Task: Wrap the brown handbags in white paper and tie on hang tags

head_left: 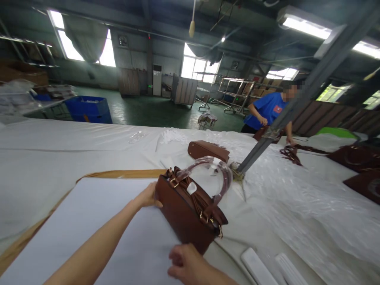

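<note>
A brown handbag [187, 215] stands tilted on a white board, its twin handles [227, 178] wrapped in clear film and gold-coloured rings at their bases. A small white piece [191, 188] sits at its top opening. My left hand [150, 196] grips the bag's far left end, thumb on the front panel and the other fingers hidden behind. Close to the bag's near lower corner is my right hand [190, 263], slightly blurred, fingers loosely curled with a gap to the thumb and nothing visible between them. Whether it touches the bag I cannot tell.
The white board [118, 221] has a tan edge. Another brown bag [208, 150] lies behind, beside a slanted metal post [258, 146]. Clear plastic sheets [297, 206] and white bars [258, 265] lie right. Across the table, a person in blue [268, 111] handles brown bag parts.
</note>
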Demonstrator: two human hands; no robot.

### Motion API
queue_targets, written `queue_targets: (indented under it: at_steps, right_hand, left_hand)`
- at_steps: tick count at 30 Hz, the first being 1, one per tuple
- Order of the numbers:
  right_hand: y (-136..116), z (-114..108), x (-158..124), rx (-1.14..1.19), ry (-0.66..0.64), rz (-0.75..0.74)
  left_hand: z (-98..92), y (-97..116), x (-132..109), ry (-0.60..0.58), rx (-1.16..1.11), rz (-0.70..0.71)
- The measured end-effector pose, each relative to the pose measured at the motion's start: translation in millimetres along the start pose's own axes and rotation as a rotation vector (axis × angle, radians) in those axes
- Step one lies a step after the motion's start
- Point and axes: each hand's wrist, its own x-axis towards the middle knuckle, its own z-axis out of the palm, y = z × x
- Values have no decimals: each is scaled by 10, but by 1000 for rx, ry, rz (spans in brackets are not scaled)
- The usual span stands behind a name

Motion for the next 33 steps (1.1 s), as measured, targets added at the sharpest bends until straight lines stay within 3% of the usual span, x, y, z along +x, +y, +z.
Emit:
queue_targets:
  at_steps: [2,4,5,6,7,9,12,15,17,20,23,25,27,29,33]
  right_hand:
    - [-272,-419,-263,20,199,-192]
    - [-486,-985,-381,-54,694,-316]
    - [-565,-1264,-358,-62,952,-277]
    - [-625,-1510,-281,-64,1081,-223]
    - [-672,-1705,-162,-74,1078,-185]
    - [-750,-1925,139,-44,911,-159]
    - [-902,-1950,511,209,622,-226]
    - [-1099,-1938,619,446,491,-259]
    - [-1234,-1990,577,524,542,-262]
    - [-1511,-2046,408,631,608,-241]
    - [-1947,-1967,163,745,620,-172]
    - [-2300,-1877,-13,811,670,-143]
    - [-2652,-1805,-184,888,732,-138]
    - [-2965,-1748,-343,992,732,-153]
    - [-3425,-1505,-597,1164,565,-244]
  left_hand:
    - [88,-171,-247,1,-145,-50]
    - [211,-282,-428,20,-257,-134]
    - [275,-316,-492,35,-296,-176]
    - [336,-337,-540,52,-325,-209]
    - [391,-346,-578,71,-347,-231]
    - [468,-338,-646,105,-378,-241]
    - [484,-292,-868,124,-382,-249]
    - [429,-246,-1408,132,-359,-351]
    - [404,-215,-1972,137,-374,-425]
    - [427,-167,-3010,135,-424,-514]
    - [460,-103,-4017,152,-460,-616]
    - [422,-18,-4548,170,-478,-686]
    - [322,107,-4927,191,-494,-744]
    - [182,260,-5155,232,-524,-777]
    - [-141,586,-5228,382,-647,-740]
